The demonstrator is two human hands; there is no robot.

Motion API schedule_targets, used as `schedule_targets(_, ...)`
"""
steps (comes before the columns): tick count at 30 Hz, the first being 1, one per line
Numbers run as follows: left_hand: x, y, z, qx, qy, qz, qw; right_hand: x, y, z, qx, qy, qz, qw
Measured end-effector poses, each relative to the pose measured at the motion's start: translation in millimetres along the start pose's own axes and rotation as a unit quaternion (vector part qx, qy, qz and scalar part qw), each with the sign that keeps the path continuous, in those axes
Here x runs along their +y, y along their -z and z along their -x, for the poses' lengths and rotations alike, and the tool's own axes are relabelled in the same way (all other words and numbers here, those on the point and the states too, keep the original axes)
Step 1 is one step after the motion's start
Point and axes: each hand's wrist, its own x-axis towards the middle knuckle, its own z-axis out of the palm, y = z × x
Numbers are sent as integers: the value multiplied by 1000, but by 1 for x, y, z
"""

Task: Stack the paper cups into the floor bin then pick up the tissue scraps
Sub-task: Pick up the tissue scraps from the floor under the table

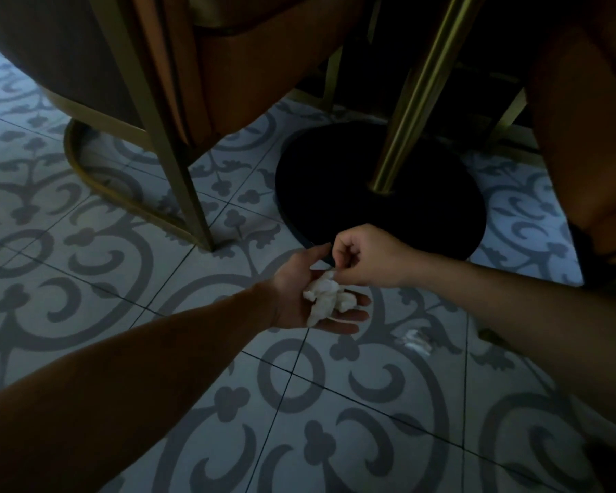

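Observation:
My left hand [299, 290] is held palm up over the patterned floor, cupping a small heap of white crumpled tissue scraps [326, 297]. Just above it, my right hand [367, 256] has its fingertips pinched together at the top edge of the heap, touching a scrap. One more white tissue scrap [415, 341] lies on the tiles to the right, below my right forearm. No paper cups or floor bin are in view.
A black round table base [335, 193] with a brass pole [406, 119] stands right behind my hands. A chair with brass legs [189, 179] and orange upholstery is at the left; another orange seat [591, 144] is at the right. Grey patterned floor tiles [121, 279] lie all around.

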Motion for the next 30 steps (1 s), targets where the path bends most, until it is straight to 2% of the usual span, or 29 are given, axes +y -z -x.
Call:
schedule_targets(8,-1,1,-4,-12,-10,-20,1000,8,2,2,16,-7,-30,999)
schedule_targets(14,-3,6,-17,36,-27,-22,999,46,7,11,35,-42,-4,998)
schedule_targets(18,-9,9,-29,64,-39,-9,997,89,3,25,28,-85,51,995)
schedule_targets(21,-12,9,-40,83,-57,-4,995,124,-2,40,-1,-108,141,984)
schedule_targets(24,-15,9,-48,99,-65,9,993,156,-11,55,-53,-183,222,956)
schedule_targets(27,-14,14,-54,99,-75,19,992,179,-19,67,-115,-208,275,932)
schedule_targets(30,-14,20,-56,102,-83,31,991,194,-27,76,-143,-222,297,918)
